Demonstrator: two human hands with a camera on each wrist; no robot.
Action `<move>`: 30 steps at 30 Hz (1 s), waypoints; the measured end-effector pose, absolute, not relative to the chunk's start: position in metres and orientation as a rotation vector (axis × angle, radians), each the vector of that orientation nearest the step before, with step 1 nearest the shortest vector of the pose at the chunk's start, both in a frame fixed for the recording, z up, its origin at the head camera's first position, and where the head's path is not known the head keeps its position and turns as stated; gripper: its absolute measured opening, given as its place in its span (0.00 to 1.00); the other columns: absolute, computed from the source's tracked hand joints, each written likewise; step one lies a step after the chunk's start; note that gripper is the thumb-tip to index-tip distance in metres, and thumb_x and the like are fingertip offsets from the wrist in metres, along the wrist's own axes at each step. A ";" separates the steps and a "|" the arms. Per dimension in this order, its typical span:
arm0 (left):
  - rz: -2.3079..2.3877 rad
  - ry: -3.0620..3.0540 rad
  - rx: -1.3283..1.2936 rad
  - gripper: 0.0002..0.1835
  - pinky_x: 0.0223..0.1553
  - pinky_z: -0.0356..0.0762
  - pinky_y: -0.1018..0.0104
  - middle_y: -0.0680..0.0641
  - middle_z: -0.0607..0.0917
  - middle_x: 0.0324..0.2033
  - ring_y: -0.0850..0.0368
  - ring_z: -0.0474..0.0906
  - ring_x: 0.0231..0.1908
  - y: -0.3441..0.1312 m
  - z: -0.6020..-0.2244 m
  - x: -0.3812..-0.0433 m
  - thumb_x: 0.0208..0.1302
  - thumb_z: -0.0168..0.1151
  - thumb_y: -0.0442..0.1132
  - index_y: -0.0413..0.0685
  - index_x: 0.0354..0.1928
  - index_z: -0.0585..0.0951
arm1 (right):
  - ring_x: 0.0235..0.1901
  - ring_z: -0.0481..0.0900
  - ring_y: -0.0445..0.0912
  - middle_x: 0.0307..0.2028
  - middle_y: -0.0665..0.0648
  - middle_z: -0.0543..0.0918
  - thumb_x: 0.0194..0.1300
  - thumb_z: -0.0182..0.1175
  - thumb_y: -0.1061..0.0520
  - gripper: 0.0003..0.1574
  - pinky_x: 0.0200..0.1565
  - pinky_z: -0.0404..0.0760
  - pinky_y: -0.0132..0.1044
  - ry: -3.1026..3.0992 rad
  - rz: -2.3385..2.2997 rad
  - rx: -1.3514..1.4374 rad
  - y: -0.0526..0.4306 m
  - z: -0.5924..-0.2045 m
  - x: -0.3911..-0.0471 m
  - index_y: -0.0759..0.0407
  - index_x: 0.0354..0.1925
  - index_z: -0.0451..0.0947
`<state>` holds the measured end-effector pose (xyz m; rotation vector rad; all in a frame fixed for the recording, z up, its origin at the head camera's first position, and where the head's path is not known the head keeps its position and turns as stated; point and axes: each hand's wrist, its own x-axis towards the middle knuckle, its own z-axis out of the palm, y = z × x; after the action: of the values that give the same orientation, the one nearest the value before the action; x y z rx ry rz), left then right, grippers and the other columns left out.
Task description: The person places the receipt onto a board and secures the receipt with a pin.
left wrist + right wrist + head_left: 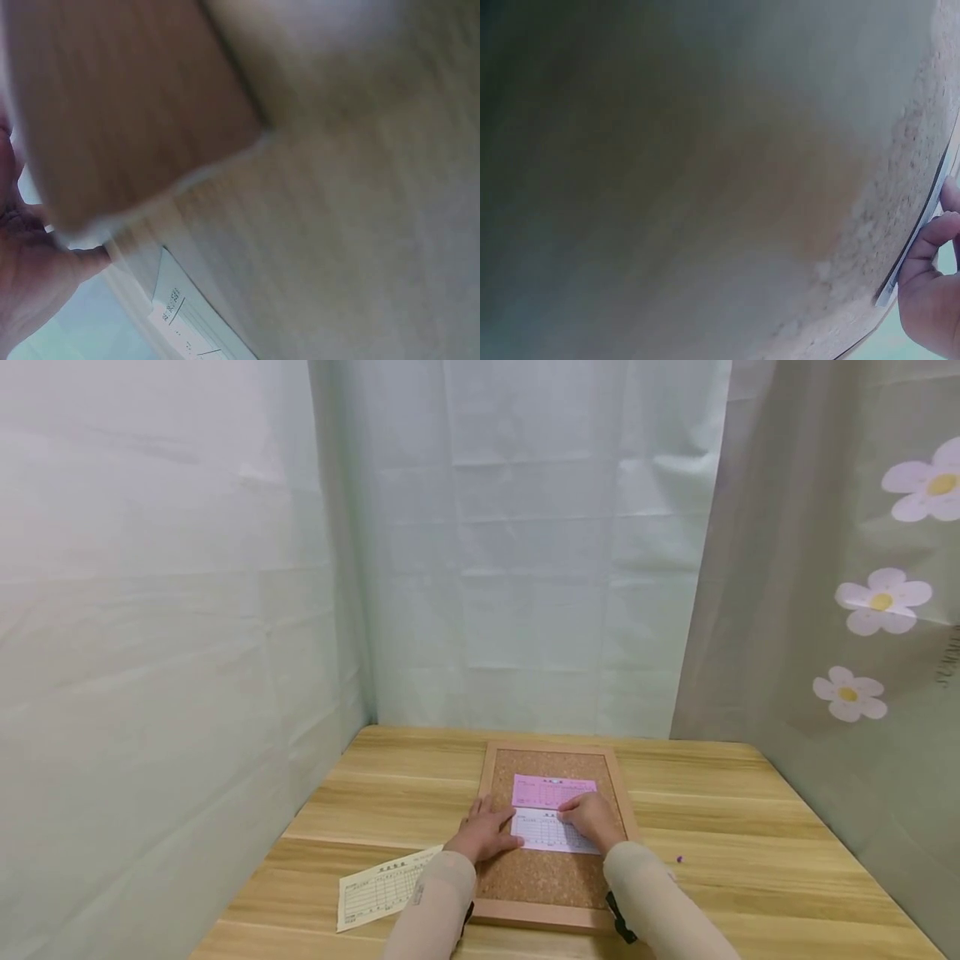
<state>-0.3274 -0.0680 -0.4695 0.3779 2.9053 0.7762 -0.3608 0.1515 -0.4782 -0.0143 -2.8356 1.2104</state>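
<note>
A wood-framed cork board lies on the table. Across its middle is a white printed slip, just below a pink printed slip with a small pale spot at its top edge. My left hand rests spread over the board's left side, thumb at the white slip's left edge. At that slip's upper edge my right hand pinches something small, hidden by the fingertips. In the right wrist view, the right hand shows curled fingers at the slip's edge.
A yellowish printed slip lies on the wooden table left of the board, partly behind the left sleeve. A tiny purple object, like a pin, lies to the board's right. Pale curtains surround the table.
</note>
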 end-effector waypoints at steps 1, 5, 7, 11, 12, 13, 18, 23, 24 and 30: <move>0.780 2.906 0.377 0.33 0.68 0.51 0.34 0.32 0.54 0.74 0.32 0.43 0.74 -0.068 -0.470 -0.328 0.64 0.67 0.52 0.47 0.69 0.73 | 0.33 0.77 0.47 0.38 0.57 0.87 0.58 0.69 0.62 0.03 0.38 0.73 0.42 -2.836 1.211 -0.014 0.151 -0.478 -0.361 0.61 0.32 0.89; 0.785 2.905 0.374 0.33 0.68 0.51 0.34 0.32 0.53 0.74 0.32 0.43 0.74 -0.069 -0.473 -0.329 0.64 0.67 0.52 0.48 0.69 0.73 | 0.34 0.77 0.48 0.38 0.57 0.87 0.60 0.69 0.62 0.04 0.40 0.74 0.45 -2.846 1.225 -0.028 0.150 -0.480 -0.360 0.61 0.33 0.89; 0.790 2.903 0.373 0.33 0.67 0.51 0.34 0.32 0.53 0.74 0.32 0.43 0.74 -0.069 -0.475 -0.330 0.64 0.67 0.52 0.48 0.69 0.73 | 0.35 0.78 0.48 0.39 0.57 0.87 0.60 0.69 0.61 0.04 0.41 0.75 0.46 -2.843 1.238 -0.030 0.150 -0.481 -0.360 0.61 0.34 0.89; 0.796 2.897 0.380 0.34 0.67 0.50 0.33 0.32 0.54 0.74 0.32 0.43 0.74 -0.070 -0.476 -0.330 0.64 0.68 0.52 0.48 0.69 0.73 | 0.35 0.79 0.48 0.40 0.58 0.87 0.60 0.69 0.60 0.05 0.43 0.76 0.48 -2.831 1.266 -0.031 0.151 -0.484 -0.361 0.61 0.35 0.89; 0.797 2.898 0.386 0.34 0.67 0.50 0.33 0.32 0.54 0.74 0.32 0.43 0.74 -0.070 -0.475 -0.330 0.64 0.68 0.52 0.48 0.69 0.73 | 0.35 0.79 0.48 0.40 0.58 0.87 0.60 0.69 0.60 0.05 0.42 0.76 0.48 -2.829 1.280 -0.040 0.152 -0.485 -0.361 0.60 0.35 0.89; 0.799 2.899 0.392 0.34 0.67 0.51 0.33 0.32 0.54 0.74 0.31 0.43 0.74 -0.070 -0.475 -0.330 0.64 0.68 0.52 0.47 0.69 0.73 | 0.35 0.79 0.48 0.40 0.57 0.87 0.60 0.69 0.60 0.05 0.42 0.76 0.47 -2.828 1.281 -0.037 0.152 -0.485 -0.362 0.60 0.35 0.89; 0.781 2.909 0.407 0.34 0.67 0.52 0.34 0.32 0.54 0.74 0.31 0.44 0.73 -0.070 -0.472 -0.331 0.64 0.67 0.52 0.47 0.69 0.73 | 0.31 0.76 0.47 0.37 0.56 0.85 0.60 0.68 0.59 0.06 0.32 0.73 0.40 -2.827 1.331 -0.040 0.153 -0.482 -0.363 0.60 0.36 0.88; 0.774 2.911 0.401 0.33 0.67 0.52 0.34 0.32 0.54 0.74 0.31 0.45 0.73 -0.070 -0.472 -0.331 0.64 0.67 0.52 0.47 0.69 0.73 | 0.32 0.75 0.48 0.39 0.57 0.85 0.61 0.67 0.61 0.05 0.31 0.71 0.38 -2.822 1.343 -0.033 0.154 -0.482 -0.363 0.60 0.36 0.88; 0.775 2.909 0.397 0.33 0.67 0.52 0.35 0.32 0.54 0.74 0.31 0.45 0.73 -0.070 -0.472 -0.330 0.64 0.67 0.52 0.47 0.69 0.73 | 0.33 0.76 0.48 0.40 0.58 0.85 0.61 0.67 0.61 0.05 0.33 0.72 0.39 -2.824 1.337 -0.038 0.154 -0.483 -0.363 0.60 0.36 0.88; 0.769 2.905 0.383 0.34 0.68 0.52 0.35 0.33 0.54 0.74 0.32 0.44 0.74 -0.070 -0.473 -0.332 0.64 0.67 0.53 0.48 0.69 0.72 | 0.39 0.77 0.51 0.46 0.60 0.84 0.62 0.66 0.61 0.05 0.43 0.73 0.48 -2.814 1.359 -0.092 0.152 -0.483 -0.362 0.59 0.37 0.88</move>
<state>-0.3317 -0.0696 -0.4734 0.3832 2.9047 0.7694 -0.3618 0.1523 -0.4835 -0.0916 -2.8136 1.3588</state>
